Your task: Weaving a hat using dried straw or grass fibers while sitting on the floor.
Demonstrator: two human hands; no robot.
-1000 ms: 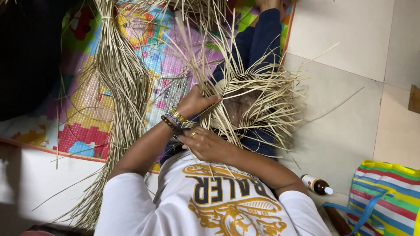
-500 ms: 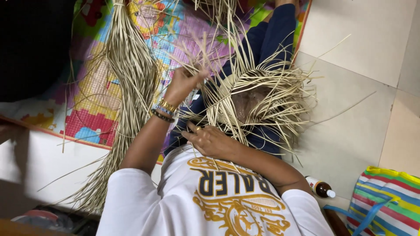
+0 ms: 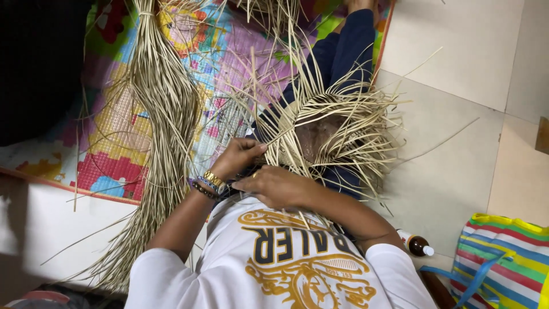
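over lap, woven straw piece (image 3: 329, 134) lies just ahead of both hands; left hand (image 3: 240, 158) pinches strand, right hand (image 3: 274, 186) presses rim, strands fanning outward.

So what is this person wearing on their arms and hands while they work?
Both arms are bare below the short white sleeves of a white T-shirt with a gold and dark print. The left hand has a stack of bracelets at the wrist: one gold, the others dark and beaded. The right hand seems to carry a small gold ring; its wrist is bare.
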